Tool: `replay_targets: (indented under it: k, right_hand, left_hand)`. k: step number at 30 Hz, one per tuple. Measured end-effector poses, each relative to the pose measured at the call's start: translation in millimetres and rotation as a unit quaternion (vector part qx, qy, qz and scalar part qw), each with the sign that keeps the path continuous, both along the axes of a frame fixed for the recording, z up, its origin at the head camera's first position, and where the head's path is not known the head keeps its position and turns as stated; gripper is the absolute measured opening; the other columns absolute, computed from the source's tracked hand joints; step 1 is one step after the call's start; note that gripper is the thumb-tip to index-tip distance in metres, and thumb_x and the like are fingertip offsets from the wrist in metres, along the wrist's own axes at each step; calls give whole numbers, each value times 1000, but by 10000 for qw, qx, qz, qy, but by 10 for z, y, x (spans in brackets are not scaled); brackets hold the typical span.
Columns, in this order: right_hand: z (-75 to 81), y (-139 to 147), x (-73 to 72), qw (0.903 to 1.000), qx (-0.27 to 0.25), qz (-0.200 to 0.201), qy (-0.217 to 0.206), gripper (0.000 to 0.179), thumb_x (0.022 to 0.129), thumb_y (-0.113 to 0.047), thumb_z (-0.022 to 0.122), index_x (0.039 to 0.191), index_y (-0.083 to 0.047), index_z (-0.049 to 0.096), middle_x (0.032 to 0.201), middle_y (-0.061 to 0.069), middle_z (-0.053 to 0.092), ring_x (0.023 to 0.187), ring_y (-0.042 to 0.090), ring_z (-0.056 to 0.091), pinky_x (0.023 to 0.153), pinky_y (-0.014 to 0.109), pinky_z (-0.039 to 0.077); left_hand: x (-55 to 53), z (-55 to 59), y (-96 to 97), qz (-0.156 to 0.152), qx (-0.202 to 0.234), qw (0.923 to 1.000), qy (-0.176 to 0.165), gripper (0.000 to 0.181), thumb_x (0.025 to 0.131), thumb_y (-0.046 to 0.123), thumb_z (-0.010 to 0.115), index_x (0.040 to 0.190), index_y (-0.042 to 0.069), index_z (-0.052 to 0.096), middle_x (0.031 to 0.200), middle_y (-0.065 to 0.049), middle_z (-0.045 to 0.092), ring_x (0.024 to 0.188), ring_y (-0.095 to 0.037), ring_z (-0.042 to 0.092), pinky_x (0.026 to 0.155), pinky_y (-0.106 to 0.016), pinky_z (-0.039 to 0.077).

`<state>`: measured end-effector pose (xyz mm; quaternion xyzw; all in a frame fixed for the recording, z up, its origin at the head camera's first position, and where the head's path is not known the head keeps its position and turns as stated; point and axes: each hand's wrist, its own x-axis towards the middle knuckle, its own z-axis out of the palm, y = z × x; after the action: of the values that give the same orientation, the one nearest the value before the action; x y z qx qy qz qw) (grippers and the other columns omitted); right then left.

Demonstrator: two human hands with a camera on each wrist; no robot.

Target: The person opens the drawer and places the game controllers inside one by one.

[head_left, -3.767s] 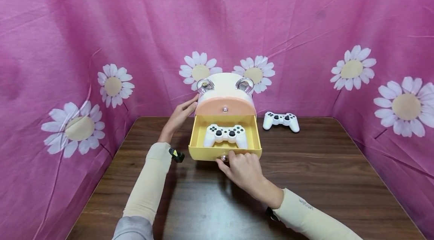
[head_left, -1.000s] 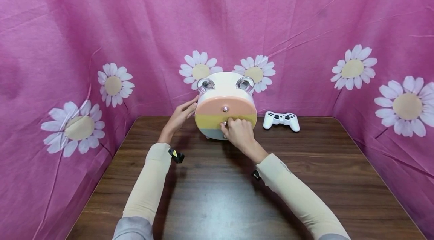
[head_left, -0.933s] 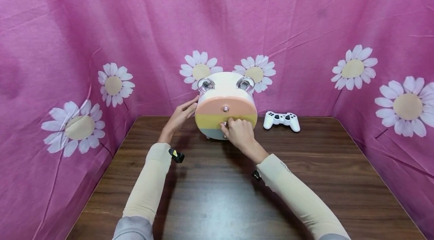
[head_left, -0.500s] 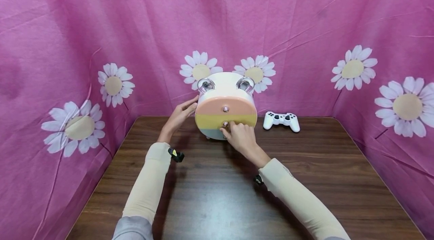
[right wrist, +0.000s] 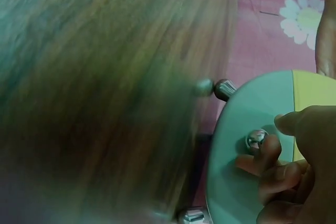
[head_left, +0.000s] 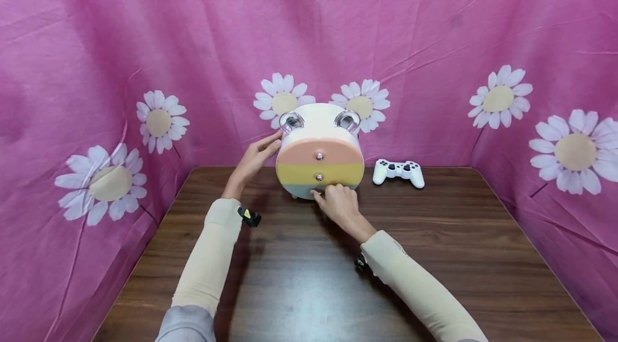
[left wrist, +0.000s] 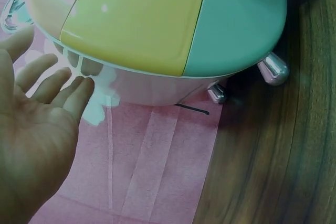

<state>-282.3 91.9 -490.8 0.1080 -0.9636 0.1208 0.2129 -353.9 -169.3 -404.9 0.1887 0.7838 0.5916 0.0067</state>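
A rounded tabletop drawer box stands on chrome feet, with peach, yellow and blue-green drawers, all closed. Silver rings sit at its top corners. My left hand lies along the box's left side, its fingers fairly straight and the fingertips at the glossy wall in the left wrist view. My right hand is at the lowest drawer. Its thumb and curled fingers are around the small chrome knob, with the index finger against it. The yellow drawer's knob is untouched.
A white game controller lies on the dark wood table to the right of the box. Behind and on both sides hangs a pink curtain with white daisies.
The yellow drawer, earlier pulled out with a white game controller inside, has been pushed in. My right hand has left its knob and moved down to the bottom knob. My left hand stays at the side.
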Motion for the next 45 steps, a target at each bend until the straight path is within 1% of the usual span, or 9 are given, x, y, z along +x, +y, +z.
replay_targets:
  k: [4, 9, 14, 18, 25, 31, 37, 43, 45]
  right_hand:
    - [-25, -43, -18, 9999, -23, -32, -159, 69, 99, -57, 70, 48, -15, 48, 54, 7, 57, 47, 29, 60, 39, 45, 47]
    - [-42, -86, -33, 9994, -112, -114, -307, 68, 101, -51, 70, 48, -15, 47, 53, 6, 57, 47, 27, 57, 40, 44, 46]
    - [-56, -110, -38, 9996, -141, -161, -195, 61, 100, -42, 70, 49, -15, 48, 54, 7, 58, 47, 27, 57, 40, 45, 48]
    - [-66, -111, -28, 9997, -131, -181, -105, 60, 97, -37, 70, 48, -16, 44, 51, 4, 53, 45, 23, 52, 38, 43, 44]
    - [-71, -109, -22, 9997, -161, -159, 35, 59, 93, -33, 72, 48, -16, 39, 50, 3, 47, 44, 23, 47, 38, 44, 44]
    - [-74, -117, -28, 9997, -208, -125, 62, 56, 91, -30, 72, 47, -16, 40, 50, 4, 49, 44, 24, 48, 38, 45, 45]
    - [-66, -114, 41, 9999, -88, -85, 80, 57, 92, -32, 71, 47, -15, 40, 50, 5, 49, 45, 25, 50, 39, 46, 46]
    - [-58, -109, 163, 9998, -27, -3, 193, 55, 91, -33, 72, 48, -15, 44, 53, 9, 58, 49, 32, 59, 41, 49, 48]
    - [-61, -101, 207, 9998, -4, 37, 190, 55, 91, -34, 74, 48, -15, 45, 54, 10, 59, 49, 33, 60, 40, 49, 48]
  left_hand:
    - [6, 12, 11, 14, -113, 9999, -87, 59, 108, 49, 61, 161, 26, 49, 168, 6, 46, 160, -17, 36, 133, -44, 32]
    - [2, 14, 26, 11, -80, 9999, -135, 59, 108, 47, 61, 161, 24, 49, 168, 4, 46, 159, -18, 37, 131, -43, 34]
    - [1, 8, 30, -41, 19, 9997, -249, 58, 109, 44, 60, 162, 23, 47, 169, 4, 44, 160, -19, 36, 132, -43, 33]
    - [11, -1, 34, -60, 44, 9996, -275, 60, 109, 45, 61, 163, 22, 46, 170, 4, 42, 161, -19, 33, 132, -44, 32]
    - [9, -5, 45, -127, 160, 9994, -287, 61, 109, 44, 60, 163, 19, 45, 171, 5, 40, 162, -18, 31, 133, -42, 32]
    - [14, 2, 44, -115, 139, 9994, -299, 62, 109, 45, 61, 163, 19, 45, 171, 6, 41, 161, -17, 31, 132, -42, 33]
    - [12, 0, 45, -72, 138, 9994, -301, 63, 108, 47, 62, 163, 20, 46, 170, 5, 42, 161, -17, 33, 132, -41, 33]
    - [25, 18, 49, -73, 242, 9990, -371, 59, 110, 42, 60, 162, 21, 46, 170, 3, 41, 161, -18, 32, 133, -41, 31]
    - [35, 20, 53, -57, 237, 9991, -360, 58, 110, 41, 60, 162, 21, 46, 171, 4, 41, 161, -17, 32, 133, -41, 31]
